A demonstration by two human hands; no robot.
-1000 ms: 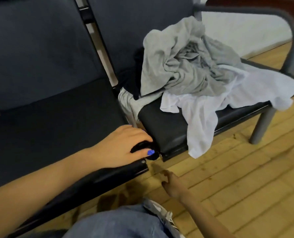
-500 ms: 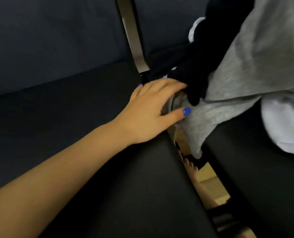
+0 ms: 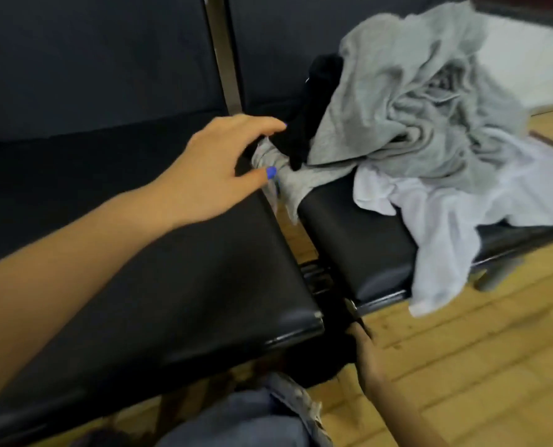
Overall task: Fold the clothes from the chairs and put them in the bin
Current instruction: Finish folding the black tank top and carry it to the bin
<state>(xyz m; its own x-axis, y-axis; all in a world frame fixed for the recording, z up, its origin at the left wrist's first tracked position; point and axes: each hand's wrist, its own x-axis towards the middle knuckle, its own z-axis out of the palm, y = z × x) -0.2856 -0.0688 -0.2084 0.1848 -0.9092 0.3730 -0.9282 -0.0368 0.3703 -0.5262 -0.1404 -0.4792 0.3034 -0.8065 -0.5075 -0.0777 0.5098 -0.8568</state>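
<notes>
Two hands: left hand (image 3: 217, 162) spread over grey garment (image 3: 281, 175) (thumb touching).

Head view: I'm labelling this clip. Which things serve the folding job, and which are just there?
Job:
crumpled grey garment
white cloth
black garment
black padded chair seats
left hand, reaching for grey fabric

Just there:
wooden plank floor
white wall
</notes>
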